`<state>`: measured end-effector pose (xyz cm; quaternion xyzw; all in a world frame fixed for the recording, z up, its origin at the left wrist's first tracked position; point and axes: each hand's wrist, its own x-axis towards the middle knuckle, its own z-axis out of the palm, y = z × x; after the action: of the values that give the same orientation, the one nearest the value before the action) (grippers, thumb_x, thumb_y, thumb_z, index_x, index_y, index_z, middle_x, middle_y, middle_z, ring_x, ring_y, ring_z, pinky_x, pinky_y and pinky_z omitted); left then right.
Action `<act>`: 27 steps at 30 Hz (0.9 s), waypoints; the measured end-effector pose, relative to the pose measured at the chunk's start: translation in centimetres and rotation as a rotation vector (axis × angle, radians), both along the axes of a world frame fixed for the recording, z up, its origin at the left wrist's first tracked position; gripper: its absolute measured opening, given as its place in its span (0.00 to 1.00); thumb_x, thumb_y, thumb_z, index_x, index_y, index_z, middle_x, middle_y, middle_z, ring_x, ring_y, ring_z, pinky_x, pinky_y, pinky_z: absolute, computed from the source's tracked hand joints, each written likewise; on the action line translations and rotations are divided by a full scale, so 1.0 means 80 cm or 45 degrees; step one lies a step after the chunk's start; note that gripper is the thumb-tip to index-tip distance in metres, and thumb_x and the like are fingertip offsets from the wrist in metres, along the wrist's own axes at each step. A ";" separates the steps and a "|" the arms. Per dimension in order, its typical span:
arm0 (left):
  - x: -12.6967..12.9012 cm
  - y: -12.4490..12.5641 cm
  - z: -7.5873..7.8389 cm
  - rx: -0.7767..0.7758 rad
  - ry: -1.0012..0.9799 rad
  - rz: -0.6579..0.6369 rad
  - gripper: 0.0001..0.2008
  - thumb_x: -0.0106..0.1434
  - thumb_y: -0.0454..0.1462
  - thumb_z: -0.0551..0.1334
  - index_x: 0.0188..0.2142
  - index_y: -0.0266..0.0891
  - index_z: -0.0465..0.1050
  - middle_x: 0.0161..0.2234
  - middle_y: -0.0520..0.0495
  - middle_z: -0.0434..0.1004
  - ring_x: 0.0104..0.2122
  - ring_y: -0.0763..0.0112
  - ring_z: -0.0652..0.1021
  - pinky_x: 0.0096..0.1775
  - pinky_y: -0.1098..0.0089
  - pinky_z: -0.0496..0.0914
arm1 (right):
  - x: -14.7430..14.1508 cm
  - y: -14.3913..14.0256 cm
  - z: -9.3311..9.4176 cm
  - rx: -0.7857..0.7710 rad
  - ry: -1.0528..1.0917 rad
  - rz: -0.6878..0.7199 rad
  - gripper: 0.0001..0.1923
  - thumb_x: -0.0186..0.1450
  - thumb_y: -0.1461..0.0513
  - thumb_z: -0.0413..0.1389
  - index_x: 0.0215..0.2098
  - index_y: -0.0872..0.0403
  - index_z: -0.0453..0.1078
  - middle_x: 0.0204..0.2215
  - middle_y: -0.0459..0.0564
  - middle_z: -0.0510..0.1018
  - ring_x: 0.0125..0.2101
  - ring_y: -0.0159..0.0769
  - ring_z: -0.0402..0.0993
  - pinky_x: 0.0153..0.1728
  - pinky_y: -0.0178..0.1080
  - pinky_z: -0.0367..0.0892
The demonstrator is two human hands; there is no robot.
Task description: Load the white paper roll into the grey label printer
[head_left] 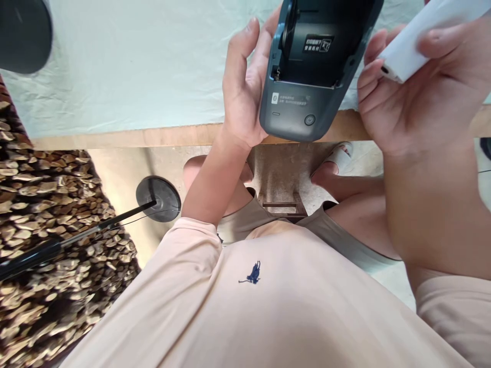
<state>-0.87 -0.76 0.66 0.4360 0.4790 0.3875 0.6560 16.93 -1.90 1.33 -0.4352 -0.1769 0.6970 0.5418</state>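
Person's L hand [245, 99] grips 1 dark blue-grey rounded plastic device [291, 120] w/ 1 open black compartment [314, 64], held over wooden edge [153, 136] of 1 pale-green cloth-covered table [126, 87]. R hand [414, 115], nearby, grasps 1 long white smooth object [410, 51]. 1 round black stand base [164, 191] on floor [282, 179], L side.

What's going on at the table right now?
The person's left hand holds a dark blue-grey, rounded plastic device near the edge of a table covered in pale green cloth. Its recessed compartment is open, showing a black-and-white label inside, with a power button at the near end. The right hand grips a white, oblong, plastic-looking piece just beside it. The two things are apart.
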 end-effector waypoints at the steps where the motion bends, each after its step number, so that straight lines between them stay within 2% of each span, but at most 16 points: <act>1: 0.000 0.000 0.000 0.004 0.001 0.012 0.29 0.57 0.51 0.36 0.50 0.51 0.64 0.44 0.58 0.70 0.53 0.54 0.62 0.34 0.68 0.69 | -0.001 -0.001 0.000 0.017 -0.005 -0.012 0.22 0.43 0.66 0.52 0.37 0.47 0.57 0.27 0.39 0.65 0.35 0.22 0.67 0.28 0.23 0.66; 4: 0.000 0.000 -0.001 -0.057 -0.004 0.125 0.29 0.54 0.53 0.41 0.49 0.49 0.66 0.45 0.58 0.69 0.53 0.53 0.61 0.31 0.71 0.67 | -0.002 -0.002 -0.004 0.083 -0.014 0.015 0.16 0.48 0.65 0.49 0.35 0.48 0.57 0.33 0.39 0.66 0.38 0.22 0.68 0.33 0.26 0.69; 10: 0.007 -0.004 0.006 -0.373 0.083 0.528 0.30 0.44 0.56 0.52 0.43 0.45 0.72 0.45 0.61 0.66 0.53 0.53 0.59 0.29 0.76 0.60 | -0.002 0.000 -0.007 0.046 -0.124 -0.041 0.20 0.47 0.63 0.49 0.39 0.46 0.55 0.36 0.38 0.68 0.35 0.23 0.69 0.28 0.25 0.67; 14: 0.009 -0.005 0.006 -0.477 0.109 0.649 0.32 0.39 0.57 0.55 0.40 0.43 0.74 0.47 0.61 0.64 0.53 0.51 0.58 0.28 0.76 0.60 | -0.004 0.000 -0.005 0.031 -0.223 -0.055 0.21 0.45 0.63 0.48 0.39 0.44 0.56 0.36 0.35 0.66 0.35 0.23 0.70 0.29 0.26 0.69; 16: 0.009 -0.005 0.004 -0.585 0.161 0.710 0.34 0.40 0.59 0.53 0.38 0.39 0.75 0.46 0.59 0.65 0.53 0.51 0.58 0.28 0.76 0.60 | -0.004 0.000 -0.007 0.074 -0.308 -0.066 0.21 0.45 0.63 0.48 0.38 0.40 0.59 0.38 0.33 0.63 0.35 0.22 0.70 0.30 0.27 0.70; 18: 0.009 -0.006 0.001 -0.751 0.207 0.838 0.38 0.44 0.60 0.45 0.35 0.33 0.76 0.46 0.56 0.67 0.52 0.52 0.60 0.27 0.77 0.60 | -0.004 -0.001 -0.009 0.141 -0.362 -0.070 0.21 0.46 0.63 0.48 0.37 0.36 0.59 0.41 0.30 0.62 0.36 0.21 0.70 0.33 0.28 0.70; 20: 0.009 -0.006 0.001 -0.877 0.206 0.983 0.41 0.48 0.59 0.38 0.33 0.29 0.76 0.45 0.54 0.67 0.52 0.54 0.62 0.27 0.78 0.60 | -0.004 -0.002 -0.011 0.177 -0.358 -0.084 0.21 0.49 0.63 0.47 0.39 0.35 0.56 0.40 0.32 0.63 0.37 0.20 0.70 0.34 0.28 0.70; 21: 0.009 -0.006 0.002 -0.887 0.194 1.003 0.41 0.48 0.58 0.36 0.32 0.29 0.76 0.45 0.55 0.67 0.51 0.54 0.62 0.27 0.77 0.60 | -0.004 -0.002 -0.012 0.164 -0.338 -0.085 0.20 0.50 0.63 0.46 0.40 0.37 0.55 0.38 0.33 0.64 0.37 0.20 0.70 0.34 0.27 0.70; 23: 0.009 -0.005 0.004 -0.773 0.159 0.887 0.38 0.47 0.58 0.41 0.34 0.32 0.76 0.45 0.56 0.67 0.52 0.52 0.60 0.27 0.75 0.61 | -0.005 -0.003 -0.012 0.102 -0.283 -0.099 0.17 0.51 0.63 0.44 0.39 0.42 0.54 0.36 0.36 0.66 0.37 0.20 0.69 0.33 0.26 0.69; 25: 0.009 -0.004 0.006 -0.556 0.087 0.654 0.32 0.46 0.57 0.49 0.37 0.37 0.76 0.46 0.59 0.67 0.53 0.49 0.58 0.29 0.73 0.62 | -0.005 -0.004 -0.010 0.057 -0.242 -0.107 0.12 0.51 0.63 0.45 0.35 0.47 0.54 0.35 0.36 0.66 0.37 0.20 0.69 0.32 0.26 0.69; 27: 0.009 -0.004 0.007 -0.366 -0.026 0.473 0.26 0.46 0.54 0.52 0.39 0.44 0.74 0.45 0.63 0.67 0.55 0.49 0.57 0.31 0.72 0.65 | -0.005 -0.007 -0.004 0.099 -0.270 -0.128 0.09 0.52 0.63 0.45 0.33 0.49 0.55 0.35 0.36 0.66 0.38 0.21 0.68 0.32 0.26 0.69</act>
<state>-0.11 -1.07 1.21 0.2385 0.5945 0.4339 0.6335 16.52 -2.44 0.98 -0.4935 -0.2378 0.6116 0.5708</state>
